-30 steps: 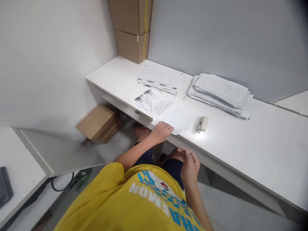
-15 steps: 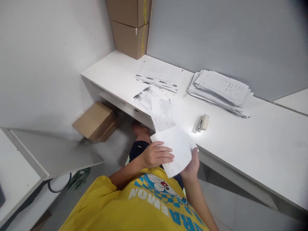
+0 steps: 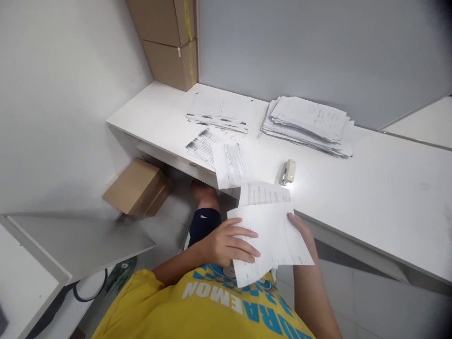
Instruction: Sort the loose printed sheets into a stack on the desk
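Note:
I hold a few printed white sheets [image 3: 271, 235] in front of my chest, off the white desk [image 3: 370, 202]. My left hand [image 3: 226, 245] grips their left edge, fingers laid over the top sheet. My right hand [image 3: 300, 230] supports the right side from behind, mostly hidden by the paper. One loose sheet [image 3: 229, 165] hangs over the desk's front edge just beyond. A small stapler [image 3: 287, 172] lies on the desk right of that sheet.
Two paper stacks lie further back: a thin one [image 3: 219, 110] at left and a thick one [image 3: 307, 125] at right. Cardboard boxes [image 3: 169, 42] stand in the desk corner. Another box [image 3: 136, 188] sits on the floor under the desk. A second desk edge [image 3: 70, 230] is at left.
My left hand pulled the sheets off the desk edge and my right hand came up to take their other side; both now hold them near my chest. The view shifted slightly.

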Motion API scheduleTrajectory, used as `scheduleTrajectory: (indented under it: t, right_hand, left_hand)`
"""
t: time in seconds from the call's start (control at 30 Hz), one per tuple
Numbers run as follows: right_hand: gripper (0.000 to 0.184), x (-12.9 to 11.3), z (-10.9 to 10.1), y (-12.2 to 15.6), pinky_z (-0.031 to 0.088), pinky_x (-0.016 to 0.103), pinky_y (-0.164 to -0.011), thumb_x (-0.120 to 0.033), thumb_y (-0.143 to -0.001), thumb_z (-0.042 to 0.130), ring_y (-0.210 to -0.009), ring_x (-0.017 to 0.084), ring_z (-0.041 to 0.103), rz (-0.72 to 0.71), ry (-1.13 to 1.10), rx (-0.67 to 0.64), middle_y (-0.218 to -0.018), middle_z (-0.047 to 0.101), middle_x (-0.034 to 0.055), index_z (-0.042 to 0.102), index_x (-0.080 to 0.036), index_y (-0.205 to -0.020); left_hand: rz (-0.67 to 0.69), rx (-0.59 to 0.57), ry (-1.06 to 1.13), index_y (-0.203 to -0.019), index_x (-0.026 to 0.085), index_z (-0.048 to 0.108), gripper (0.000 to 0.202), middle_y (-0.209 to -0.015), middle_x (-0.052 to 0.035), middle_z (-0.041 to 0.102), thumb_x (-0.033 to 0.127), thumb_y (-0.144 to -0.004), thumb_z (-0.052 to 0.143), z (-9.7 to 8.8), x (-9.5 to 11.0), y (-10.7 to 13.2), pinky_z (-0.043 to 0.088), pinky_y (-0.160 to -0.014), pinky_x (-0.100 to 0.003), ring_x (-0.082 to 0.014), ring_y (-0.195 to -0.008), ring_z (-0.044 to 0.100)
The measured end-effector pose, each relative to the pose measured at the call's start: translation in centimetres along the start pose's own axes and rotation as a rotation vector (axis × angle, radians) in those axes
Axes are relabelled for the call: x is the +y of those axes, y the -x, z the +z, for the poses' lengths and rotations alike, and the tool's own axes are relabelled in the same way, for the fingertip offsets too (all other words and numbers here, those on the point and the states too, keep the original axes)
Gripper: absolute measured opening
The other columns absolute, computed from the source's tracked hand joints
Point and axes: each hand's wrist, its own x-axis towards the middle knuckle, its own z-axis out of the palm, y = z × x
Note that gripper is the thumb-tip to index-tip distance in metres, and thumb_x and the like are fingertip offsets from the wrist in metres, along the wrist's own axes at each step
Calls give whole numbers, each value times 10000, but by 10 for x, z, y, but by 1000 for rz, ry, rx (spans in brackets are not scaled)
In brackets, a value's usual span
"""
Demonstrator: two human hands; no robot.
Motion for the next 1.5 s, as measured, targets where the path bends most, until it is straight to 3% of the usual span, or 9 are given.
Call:
scheduleTrajectory:
  t: [0.13, 0.33, 0.5, 0.73, 0.97, 1.13, 1.27, 1.37, 1.5]
  right_hand:
    - [370, -3, -24, -2, 578, 498, -837, -443, -695, 762, -874, 350, 721, 150, -64, -44, -949, 761, 80, 745, -226, -995]
    - [368, -6, -30, -14, 597, 488, -846, -563, -701, 702, -862, 335, 734, 104, -190, 103, -800, 755, 82, 740, -217, -819]
    - [321, -23, -37, -44, 594, 483, -888, -400, -712, 741, -958, 332, 725, -5, -191, 95, -894, 764, 87, 739, -191, -955]
    - [244, -25, -102, -41, 539, 428, -988, -298, -673, 755, -1044, 273, 690, -208, -281, 371, -964, 748, 64, 720, -173, -879]
    - [404, -8, -153, -1, 488, 458, -1057, -286, -703, 714, -1202, 260, 610, -499, -373, 645, -1229, 681, 96, 692, -177, -1091]
    - [369, 15, -136, 18, 597, 382, -798, -330, -748, 712, -909, 200, 703, -267, -430, 576, -1083, 732, 45, 685, -242, -1105]
    - [325, 17, -108, 19, 597, 346, -694, -313, -684, 774, -761, 189, 694, -150, -471, 452, -926, 746, 39, 713, -220, -989]
    - [384, 10, -96, 18, 599, 390, -713, -396, -706, 758, -846, 229, 702, -99, -468, 333, -1014, 745, 50, 712, -246, -1057]
    - [617, 2, -96, 19, 594, 462, -785, -752, -816, 496, -1106, 282, 655, -130, -487, 266, -1258, 674, 67, 654, -311, -1218]
  left_hand:
    - [66, -21, 41, -934, 306, 733, 200, -1135, 42, 756, 293, -960, 535, 13, 5, 2, 134, -1270, -420, -162, -1283, 584]
    - [66, -152, 71, -1053, 330, 728, 302, -1210, 65, 726, 205, -959, 469, 19, 5, -20, 49, -1280, -430, -150, -1337, 532]
    - [51, -272, 90, -1117, 310, 723, 362, -1222, 52, 722, 150, -957, 440, 22, -9, -46, 54, -1281, -445, -163, -1389, 477]
    - [-12, -282, 42, -1160, 255, 716, 411, -1277, -3, 698, 99, -948, 400, 49, -42, -84, 190, -1258, -451, -176, -1450, 401]
    - [29, -159, 91, -1292, 234, 638, 424, -1361, -58, 643, 127, -957, 401, 77, -62, -118, 222, -1241, -500, -200, -1486, 338]
    - [-81, -123, 160, -1371, 272, 587, 465, -1419, -70, 595, 153, -988, 351, 95, -94, -121, 193, -1233, -562, -219, -1531, 217]
    - [-137, -240, 257, -1374, 268, 591, 500, -1486, -68, 528, 162, -996, 283, 108, -109, -123, 229, -1227, -542, -215, -1529, 228]
    - [-112, -367, 297, -1360, 265, 605, 495, -1515, -70, 490, 152, -959, 337, 116, -108, -125, 242, -1224, -538, -235, -1514, 275]
    - [-159, -445, 274, -1355, 266, 605, 484, -1574, -65, 404, 177, -916, 423, 117, -103, -128, 143, -1239, -573, -279, -1531, 215]
